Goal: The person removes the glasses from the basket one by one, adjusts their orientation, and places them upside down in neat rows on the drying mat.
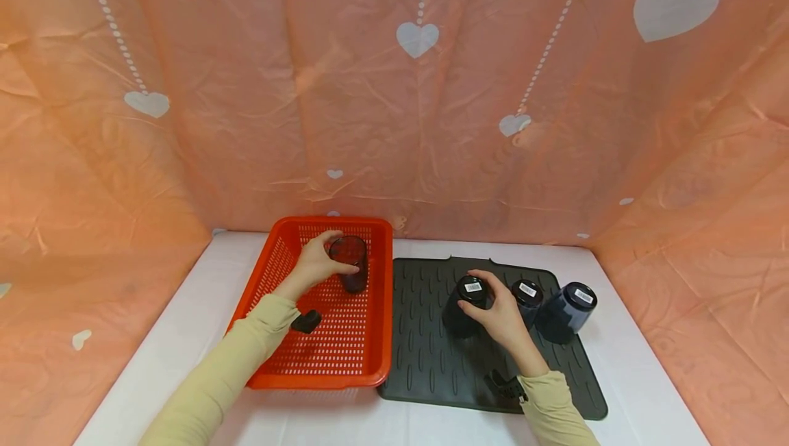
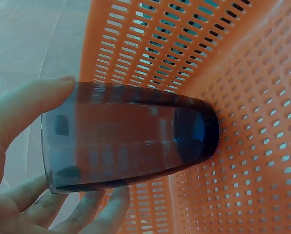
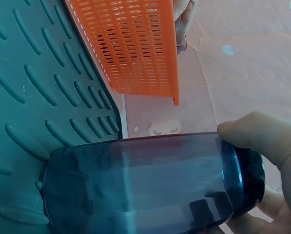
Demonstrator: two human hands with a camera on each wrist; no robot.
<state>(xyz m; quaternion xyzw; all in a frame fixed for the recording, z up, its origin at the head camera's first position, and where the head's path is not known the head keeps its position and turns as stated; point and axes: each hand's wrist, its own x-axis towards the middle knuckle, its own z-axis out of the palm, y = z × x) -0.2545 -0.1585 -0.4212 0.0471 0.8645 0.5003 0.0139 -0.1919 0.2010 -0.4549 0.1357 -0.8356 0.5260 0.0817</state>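
Observation:
My left hand (image 1: 319, 261) grips a dark tinted drinking glass (image 1: 354, 275) near its rim, thumb on one side and fingers on the other. This glass (image 2: 130, 139) stands upright inside the orange basket (image 1: 381, 336), its base against the perforated floor. With my right hand (image 1: 501, 310) I hold a second tinted glass (image 1: 457, 316) by its base end; it is upside down, a white label on top. In the right wrist view that glass (image 3: 135, 183) has its rim at the ribbed mat (image 3: 18, 112).
Two more upside-down glasses stand right of my right hand: a nearer glass (image 1: 528, 299) and a farther glass (image 1: 566, 312) at the edge of the dark drying mat (image 1: 425, 364). The basket sits left of the mat on a white table (image 1: 185, 323). An orange curtain (image 1: 370, 124) hangs behind.

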